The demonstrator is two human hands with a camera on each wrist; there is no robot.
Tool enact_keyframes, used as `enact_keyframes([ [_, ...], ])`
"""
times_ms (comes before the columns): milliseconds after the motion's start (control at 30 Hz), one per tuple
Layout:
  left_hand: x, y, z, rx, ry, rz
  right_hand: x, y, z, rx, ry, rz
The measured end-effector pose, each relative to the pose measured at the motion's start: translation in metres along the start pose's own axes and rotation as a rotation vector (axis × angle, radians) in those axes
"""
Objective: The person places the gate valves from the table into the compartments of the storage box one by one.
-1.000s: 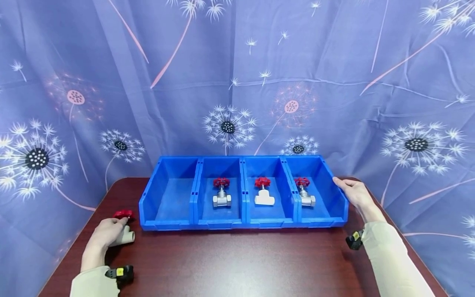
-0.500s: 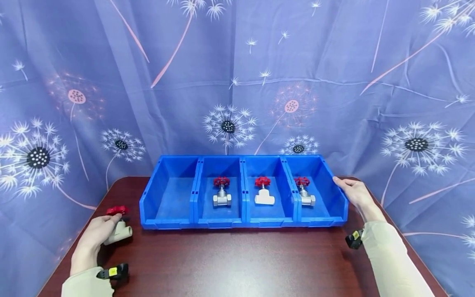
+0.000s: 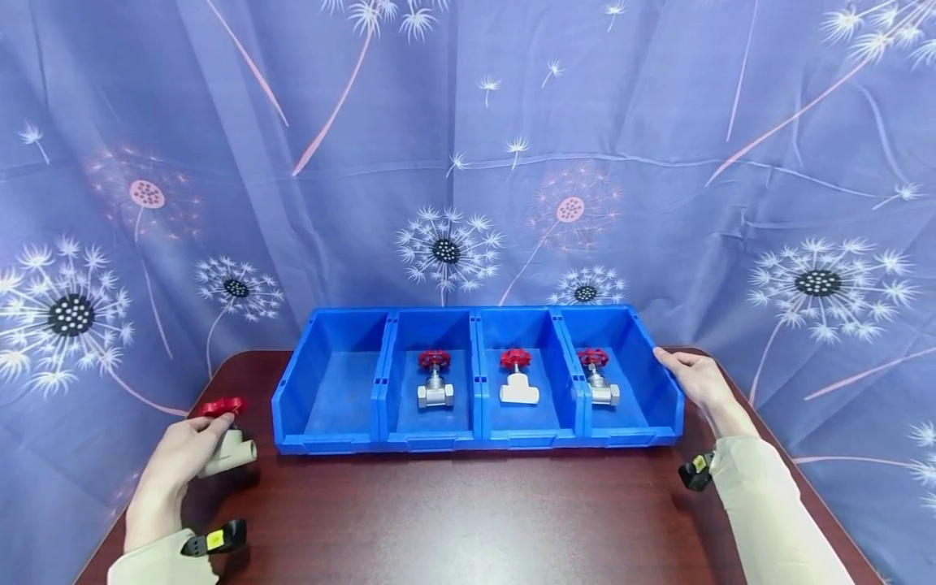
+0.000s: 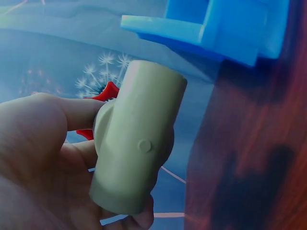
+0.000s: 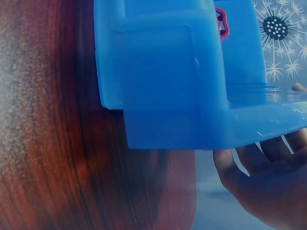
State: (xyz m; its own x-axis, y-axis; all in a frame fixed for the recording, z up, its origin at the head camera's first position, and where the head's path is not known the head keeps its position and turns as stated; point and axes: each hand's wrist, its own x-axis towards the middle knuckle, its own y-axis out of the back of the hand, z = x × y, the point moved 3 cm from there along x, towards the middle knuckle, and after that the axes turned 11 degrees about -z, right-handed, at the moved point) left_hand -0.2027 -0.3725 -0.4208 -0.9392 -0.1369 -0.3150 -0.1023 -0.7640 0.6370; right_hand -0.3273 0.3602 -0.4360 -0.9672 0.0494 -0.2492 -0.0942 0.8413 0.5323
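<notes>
My left hand (image 3: 179, 455) holds a beige plastic valve (image 3: 228, 453) with a red handwheel (image 3: 223, 406), left of the blue bin row. In the left wrist view the valve's pipe body (image 4: 139, 139) is close to the camera, the handwheel mostly hidden behind it. At the other end, my right hand (image 3: 704, 382) grips the right wall of the end blue bin (image 3: 669, 410), thumb at the rim and fingers outside, as the right wrist view shows. Metal valves (image 3: 436, 395) (image 3: 603, 394) lie in the second and fourth bins, a white valve (image 3: 519, 393) in the third.
The leftmost bin (image 3: 342, 398) shows only its bare floor. All the bins stand side by side on a dark red-brown table (image 3: 468, 512). A blue curtain (image 3: 366, 203) printed with dandelions hangs right behind them.
My left hand has moved left and slightly upward with the beige valve, which now shows more of its body. The right hand stays on the bin wall, and the bins look unmoved.
</notes>
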Motion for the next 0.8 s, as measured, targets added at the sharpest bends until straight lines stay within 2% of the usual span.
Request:
enact_keyframes([
  [200,-0.008,0.007,0.012,0.127,-0.023,0.058,-0.001,-0.001,0.000,0.010,-0.001,0.013],
  [367,-0.014,0.011,0.022,0.165,-0.036,0.077,-0.002,-0.001,-0.001,0.017,-0.009,-0.001],
  [500,-0.018,0.010,0.030,0.138,-0.064,0.078,-0.002,-0.001,0.000,0.018,-0.008,-0.002],
  [633,-0.021,0.007,0.036,0.095,-0.049,0.048,-0.001,-0.001,0.000,0.004,-0.009,-0.006],
  [800,-0.023,0.001,0.044,0.094,-0.084,0.041,-0.001,-0.001,0.000,0.013,-0.010,-0.004],
])
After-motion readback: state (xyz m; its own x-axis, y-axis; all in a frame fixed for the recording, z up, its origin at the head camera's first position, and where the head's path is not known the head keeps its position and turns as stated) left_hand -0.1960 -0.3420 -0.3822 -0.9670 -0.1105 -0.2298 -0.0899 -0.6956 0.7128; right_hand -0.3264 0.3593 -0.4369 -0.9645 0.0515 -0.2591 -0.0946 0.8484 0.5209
